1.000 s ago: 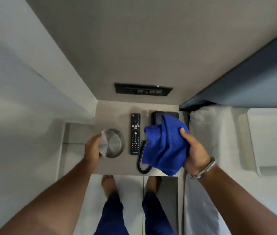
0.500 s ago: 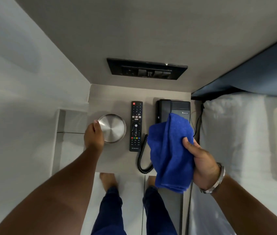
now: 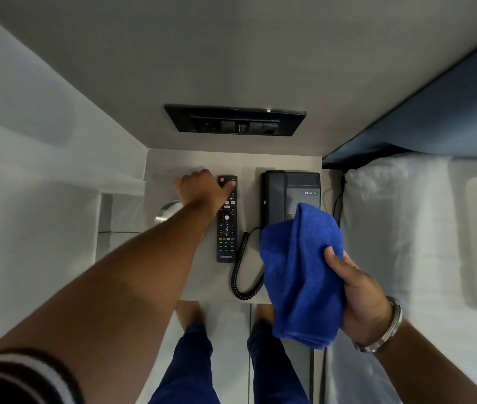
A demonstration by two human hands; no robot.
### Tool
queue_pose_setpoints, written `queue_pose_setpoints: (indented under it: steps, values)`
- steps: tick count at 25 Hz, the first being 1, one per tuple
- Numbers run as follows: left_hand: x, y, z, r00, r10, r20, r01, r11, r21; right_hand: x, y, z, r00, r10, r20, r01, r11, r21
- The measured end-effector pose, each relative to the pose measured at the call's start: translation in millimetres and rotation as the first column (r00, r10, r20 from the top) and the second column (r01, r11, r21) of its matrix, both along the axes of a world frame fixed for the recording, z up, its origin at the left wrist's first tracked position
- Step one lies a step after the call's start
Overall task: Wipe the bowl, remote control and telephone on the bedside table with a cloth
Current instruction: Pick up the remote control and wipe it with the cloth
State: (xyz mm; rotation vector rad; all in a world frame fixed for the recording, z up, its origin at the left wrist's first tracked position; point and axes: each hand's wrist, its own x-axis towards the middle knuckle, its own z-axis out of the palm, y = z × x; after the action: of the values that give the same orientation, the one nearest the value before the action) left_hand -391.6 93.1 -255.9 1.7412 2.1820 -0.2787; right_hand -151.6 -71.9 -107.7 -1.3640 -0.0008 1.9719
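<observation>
Filling a corner between pale walls and a white bed (image 3: 424, 228), the bedside table (image 3: 202, 284) carries bowl (image 3: 164, 212), remote control (image 3: 226, 225) and telephone (image 3: 286, 196); the cloth (image 3: 301, 275) is clamped in the right hand (image 3: 359, 295); the left hand (image 3: 202, 191), fingers curled, is laid on the remote's top, its closure unclear.

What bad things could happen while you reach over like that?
The left hand reaches past the metal bowl, and the forearm lies over it, so pulling back might nudge the bowl toward the table's left edge. The fingers touch the top of the remote control, which might slide. The blue cloth in the right hand hangs near the telephone's coiled cord and could snag it.
</observation>
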Motion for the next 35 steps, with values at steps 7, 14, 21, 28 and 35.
queue_pose_setpoints:
  steps: [7,14,21,28,35]
  values:
    - [47.3,0.8,-4.7,0.712,0.493,0.5,-0.374,0.869,-0.323,7.8,-15.1,50.2,0.998,-0.057,0.027,0.055,0.996,0.074]
    - [3.8,-18.1,242.6,-0.258,0.331,0.908,-0.432,0.801,-0.415,-14.2,9.6,224.3,0.977,0.091,0.194,-0.159,0.915,0.371]
    - [-61.7,-74.6,504.5,-0.432,0.098,0.896,-0.682,0.615,-0.396,-122.2,69.3,440.6,0.701,0.041,0.712,-0.693,0.271,0.668]
    - [-92.2,-121.3,615.5,-0.628,-0.189,0.755,-0.409,0.905,-0.114,-208.6,57.3,504.4,0.192,-0.632,0.75,-0.975,-0.209,0.073]
    - [-130.5,-120.2,690.1,-0.712,-0.322,0.624,-0.31,0.941,0.133,-260.4,46.2,570.9,0.236,-0.692,0.682,-0.955,-0.293,0.033]
